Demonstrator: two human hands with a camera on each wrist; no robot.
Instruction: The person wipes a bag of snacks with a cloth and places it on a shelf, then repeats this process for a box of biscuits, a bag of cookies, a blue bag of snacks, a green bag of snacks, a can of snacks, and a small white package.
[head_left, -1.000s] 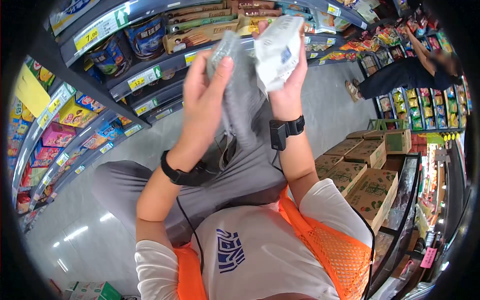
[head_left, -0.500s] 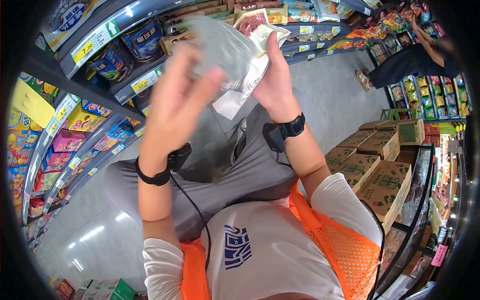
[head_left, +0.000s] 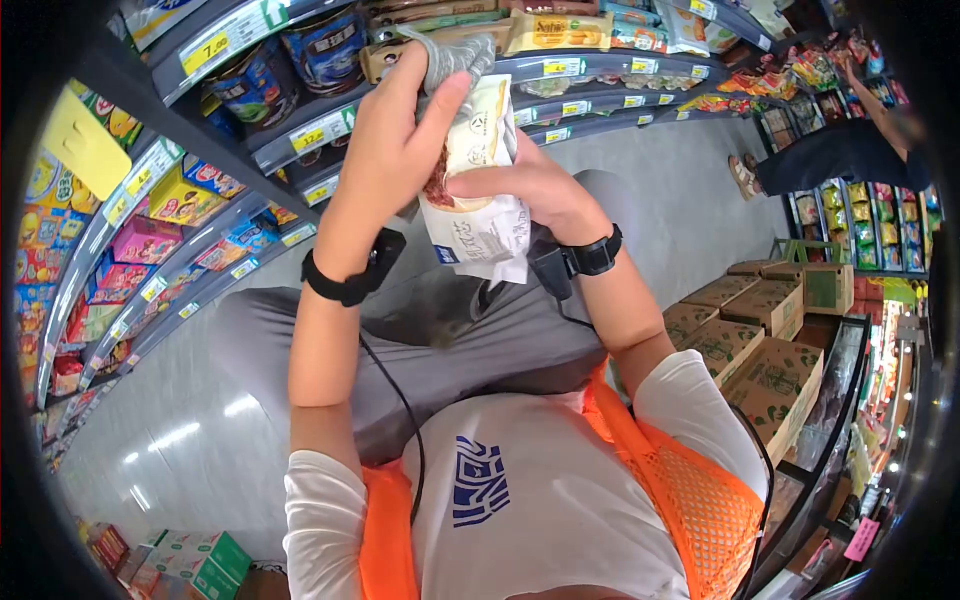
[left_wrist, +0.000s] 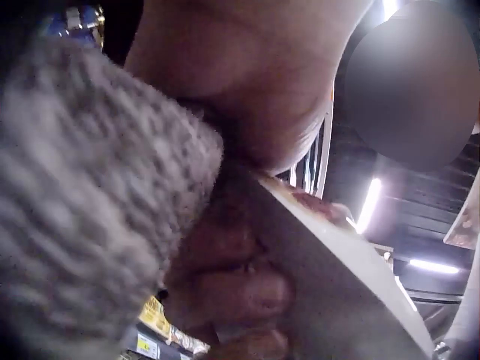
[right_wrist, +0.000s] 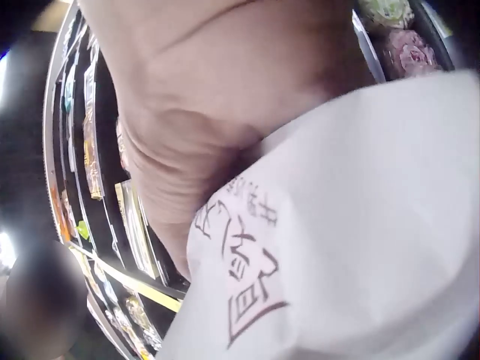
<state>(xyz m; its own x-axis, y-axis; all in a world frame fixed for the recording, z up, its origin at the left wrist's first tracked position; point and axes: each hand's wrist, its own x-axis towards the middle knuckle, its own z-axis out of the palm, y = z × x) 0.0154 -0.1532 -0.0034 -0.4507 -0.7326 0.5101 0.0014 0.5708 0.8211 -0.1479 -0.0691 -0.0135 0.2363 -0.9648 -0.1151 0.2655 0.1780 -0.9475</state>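
Note:
In the head view my left hand [head_left: 392, 150] grips a bunched grey cloth [head_left: 458, 62]. It lies against the upper left side of a white food packet [head_left: 490, 235] with printed characters and a reddish-brown picture. My right hand [head_left: 548, 188] holds the packet from its right side, the thumb across its front. Up close in the left wrist view, the cloth [left_wrist: 82, 180] looks fuzzy and ribbed, and the left hand's curled fingers [left_wrist: 232, 292] show beside the packet's pale edge [left_wrist: 345, 255]. The right wrist view is largely filled by the packet's white wrapper [right_wrist: 360, 225].
Shelves of snacks with price labels [head_left: 322, 130] curve around the front and left, with a yellow card [head_left: 88, 140] sticking out. Cardboard boxes [head_left: 775, 385] are stacked at right. Another person [head_left: 830, 160] stands by the far shelves. My crossed legs [head_left: 480, 355] are below the hands.
The packet first turned its picture side up, then came down and tilted upright. The grey cloth swept over its upper part and is now bunched beside its top. My right thumb now lies across the packet.

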